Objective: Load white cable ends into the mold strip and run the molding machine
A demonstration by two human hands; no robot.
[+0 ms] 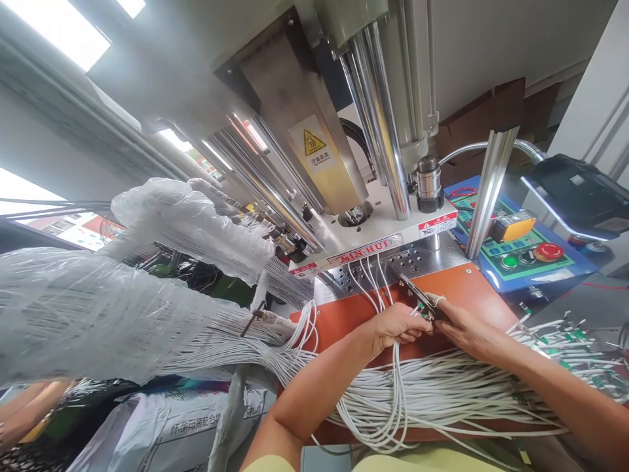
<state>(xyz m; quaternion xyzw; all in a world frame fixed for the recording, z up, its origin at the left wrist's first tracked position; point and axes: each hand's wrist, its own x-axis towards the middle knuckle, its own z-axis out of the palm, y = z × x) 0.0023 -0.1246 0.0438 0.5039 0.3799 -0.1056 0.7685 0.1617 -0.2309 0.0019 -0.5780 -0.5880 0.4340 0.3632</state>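
Far left there's a big plastic-wrapped wire bundle (pixel 98 314) with a dark cable tie (pixel 253 322) on it; its white wires run over to the orange worktop (pixel 474 288); above that sits a steel press (pixel 295 137) with a yellow heat warning sticker (pixel 313 142) and a MIN-HUI label (pixel 366 249); the left hand (pixel 396 326) is curled nearly shut around white wires (pixel 393 387), right by a small green connector (pixel 423 313); that connector sits just over the worktop, between both hands; the right hand (pixel 466 331) is pinched in against it and a slim dark tool (pixel 410 288), though I can't tell which one it's gripping; further right, green-ended wires (pixel 565 341) fan out past a blue control panel (pixel 521 252).
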